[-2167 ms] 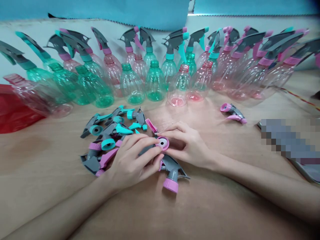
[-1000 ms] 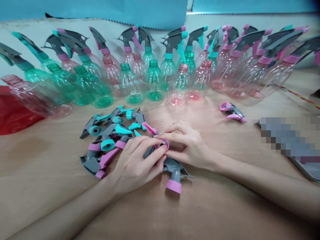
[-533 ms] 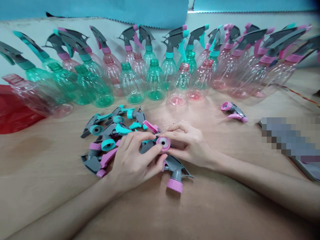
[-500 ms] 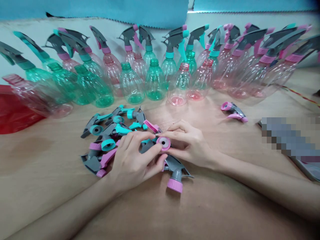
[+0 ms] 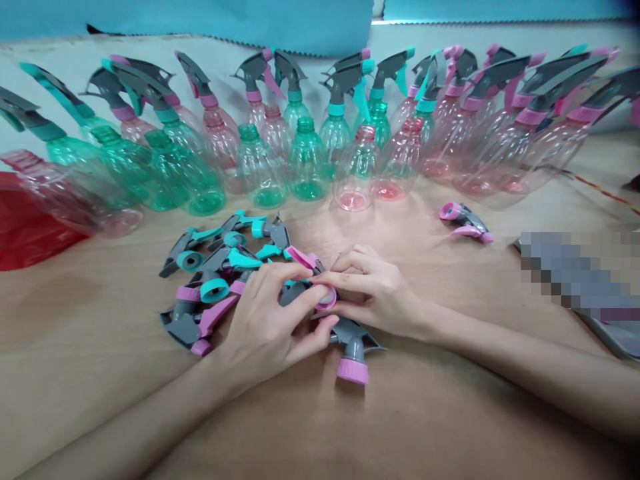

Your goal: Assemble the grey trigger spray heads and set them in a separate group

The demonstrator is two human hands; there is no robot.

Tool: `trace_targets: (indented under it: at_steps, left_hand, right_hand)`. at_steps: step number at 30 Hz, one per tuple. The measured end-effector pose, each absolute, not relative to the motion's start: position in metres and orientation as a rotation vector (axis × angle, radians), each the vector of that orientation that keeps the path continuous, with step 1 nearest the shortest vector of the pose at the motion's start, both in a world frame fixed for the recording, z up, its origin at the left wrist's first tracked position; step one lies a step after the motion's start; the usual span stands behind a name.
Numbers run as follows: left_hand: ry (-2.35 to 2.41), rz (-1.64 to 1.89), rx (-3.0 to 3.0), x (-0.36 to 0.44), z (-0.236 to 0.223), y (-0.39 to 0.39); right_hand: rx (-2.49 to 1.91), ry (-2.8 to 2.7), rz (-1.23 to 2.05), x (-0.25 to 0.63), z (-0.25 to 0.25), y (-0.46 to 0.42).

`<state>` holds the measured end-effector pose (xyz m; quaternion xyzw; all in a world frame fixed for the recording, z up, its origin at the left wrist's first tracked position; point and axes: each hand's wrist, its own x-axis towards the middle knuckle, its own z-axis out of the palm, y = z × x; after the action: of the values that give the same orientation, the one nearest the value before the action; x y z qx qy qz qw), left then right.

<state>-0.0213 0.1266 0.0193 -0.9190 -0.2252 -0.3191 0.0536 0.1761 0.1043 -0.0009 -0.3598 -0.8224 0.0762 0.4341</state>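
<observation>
Both my hands meet over a grey trigger spray head with a pink collar [image 5: 327,299]. My left hand [image 5: 273,313] has its fingers curled at the collar, the index finger pressed over its opening. From the other side my right hand [image 5: 377,290] pinches the same spray head, and its fingers hide part of the body. Just below lies another pink-collared spray head [image 5: 354,370], its collar facing me. Beside my left hand is a pile of loose spray heads, among them one with a teal collar [image 5: 215,291] and one with a pink collar [image 5: 189,294].
Several green bottles [image 5: 309,167] and pink bottles [image 5: 356,173] line the back of the table, many fitted with spray heads. One spray head [image 5: 467,222] lies alone at right. A blurred-out flat object [image 5: 580,280] is at far right, a red bag [image 5: 40,227] at far left.
The held spray head's collar has turned, and my left index finger now covers its opening. Both hands stay in nearly the same place; the view has shifted slightly.
</observation>
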Motion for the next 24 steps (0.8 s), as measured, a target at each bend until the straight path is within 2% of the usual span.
trace_targets:
  at_steps: [24]
  left_hand:
    - [-0.517,-1.080,-2.631,-0.022,0.023,0.133]
  right_hand:
    - [-0.904,-2.027,0.127,0.174,0.000,0.102]
